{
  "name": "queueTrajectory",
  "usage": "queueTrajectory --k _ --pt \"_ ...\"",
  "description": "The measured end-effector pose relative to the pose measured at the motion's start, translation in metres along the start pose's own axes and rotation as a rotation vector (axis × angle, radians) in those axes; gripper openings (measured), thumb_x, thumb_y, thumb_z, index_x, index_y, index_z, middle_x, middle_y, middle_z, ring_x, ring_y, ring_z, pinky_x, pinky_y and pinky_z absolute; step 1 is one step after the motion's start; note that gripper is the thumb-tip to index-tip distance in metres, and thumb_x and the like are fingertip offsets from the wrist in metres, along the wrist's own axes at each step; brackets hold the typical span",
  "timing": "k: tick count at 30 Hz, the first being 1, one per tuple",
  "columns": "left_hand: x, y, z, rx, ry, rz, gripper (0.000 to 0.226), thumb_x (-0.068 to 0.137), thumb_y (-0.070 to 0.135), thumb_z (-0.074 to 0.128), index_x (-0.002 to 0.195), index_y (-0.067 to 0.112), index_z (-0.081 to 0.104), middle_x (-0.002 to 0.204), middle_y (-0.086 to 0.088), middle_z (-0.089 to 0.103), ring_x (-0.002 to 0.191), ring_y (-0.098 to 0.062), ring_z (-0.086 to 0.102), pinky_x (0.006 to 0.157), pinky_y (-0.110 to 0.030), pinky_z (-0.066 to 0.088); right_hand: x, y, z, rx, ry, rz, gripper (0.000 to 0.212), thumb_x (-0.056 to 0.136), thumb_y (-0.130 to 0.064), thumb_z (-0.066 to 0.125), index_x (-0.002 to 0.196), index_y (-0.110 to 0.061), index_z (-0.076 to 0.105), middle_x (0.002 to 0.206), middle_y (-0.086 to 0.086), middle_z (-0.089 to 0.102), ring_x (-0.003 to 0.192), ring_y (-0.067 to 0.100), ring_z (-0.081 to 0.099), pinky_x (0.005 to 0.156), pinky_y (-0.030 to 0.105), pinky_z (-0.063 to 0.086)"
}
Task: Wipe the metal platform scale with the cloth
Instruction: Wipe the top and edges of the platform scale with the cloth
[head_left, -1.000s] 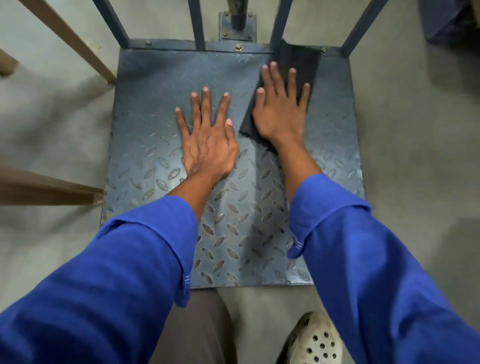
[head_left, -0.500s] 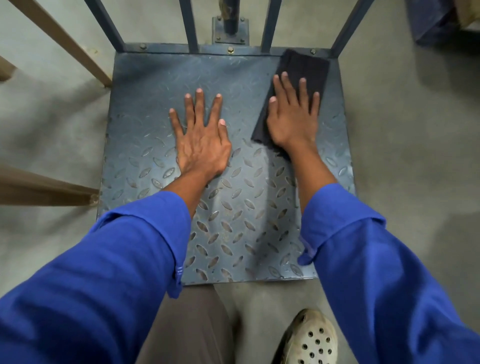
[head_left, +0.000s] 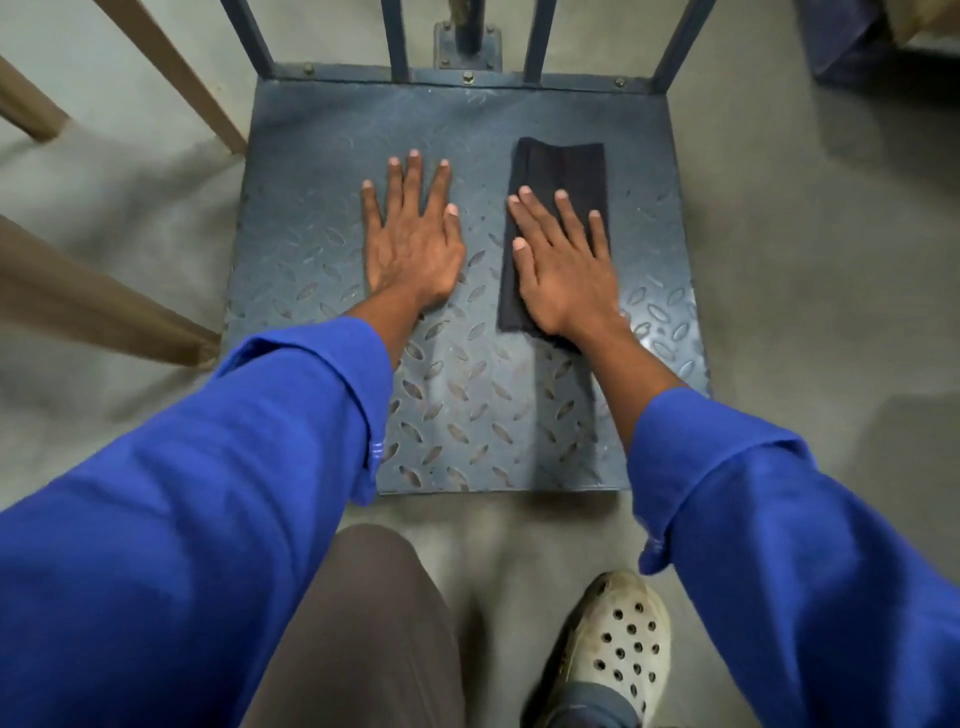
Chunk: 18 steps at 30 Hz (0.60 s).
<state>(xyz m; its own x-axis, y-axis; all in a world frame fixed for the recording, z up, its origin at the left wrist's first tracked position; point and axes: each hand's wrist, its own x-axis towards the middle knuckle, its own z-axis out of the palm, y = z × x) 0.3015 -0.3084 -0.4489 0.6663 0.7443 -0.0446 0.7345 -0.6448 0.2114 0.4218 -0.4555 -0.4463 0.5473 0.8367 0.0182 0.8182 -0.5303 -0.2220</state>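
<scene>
My right hand (head_left: 563, 273) lies flat with straight, spread fingers pressing the folded black rectangular cloth (head_left: 558, 171), which stretches out past my fingertips. Just to its left, my left hand (head_left: 413, 244) rests palm down, fingers straight and apart, holding nothing. Under both lies the blue-grey diamond-tread metal platform scale (head_left: 467, 415), with grey concrete floor (head_left: 805, 260) around it.

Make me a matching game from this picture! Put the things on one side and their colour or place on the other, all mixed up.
Things:
1. cloth
2. left hand
3. shoe
4. sleeve

Colour or place:
a. off-white with round holes
b. bright blue
c. flat on the bare platform scale
d. black, under the right hand

Pairs: 1-d, 2-c, 3-a, 4-b.
</scene>
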Motion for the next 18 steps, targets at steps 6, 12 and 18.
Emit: queueTrajectory --k 6,12,18 --pt "-0.066 -0.009 0.005 0.012 -0.013 0.085 0.062 0.113 0.04 0.011 0.171 0.021 0.002 0.179 -0.002 -0.005 0.165 -0.023 -0.009 0.133 -0.051 -0.004 -0.057 -0.042 0.011 -0.027 0.009 -0.02 0.057 0.111 -0.042 0.017 0.167 -0.031 0.017 0.174 -0.014 0.013 0.162 0.02 0.005 0.13 0.055 0.005" --pt "-0.137 -0.026 0.01 -0.014 -0.004 0.099 0.063 0.112 0.04 0.013 0.171 0.02 0.001 0.179 -0.001 -0.006 0.165 -0.021 -0.012 0.133 -0.051 -0.003 -0.067 -0.016 -0.002 0.002 0.034 0.212 0.058 0.11 -0.044 0.014 0.167 -0.033 0.014 0.174 -0.015 0.01 0.162 0.019 0.002 0.13 0.056 0.004" --pt "-0.134 -0.025 0.008 0.008 0.009 0.088 0.063 0.113 0.043 0.01 0.171 0.022 0.0 0.179 0.0 -0.009 0.164 -0.022 -0.015 0.133 -0.053 -0.003 -0.11 -0.025 0.005 -0.049 0.013 -0.039 0.055 0.112 -0.042 0.02 0.167 -0.034 0.016 0.174 -0.017 0.013 0.162 0.016 0.004 0.13 0.054 0.008"
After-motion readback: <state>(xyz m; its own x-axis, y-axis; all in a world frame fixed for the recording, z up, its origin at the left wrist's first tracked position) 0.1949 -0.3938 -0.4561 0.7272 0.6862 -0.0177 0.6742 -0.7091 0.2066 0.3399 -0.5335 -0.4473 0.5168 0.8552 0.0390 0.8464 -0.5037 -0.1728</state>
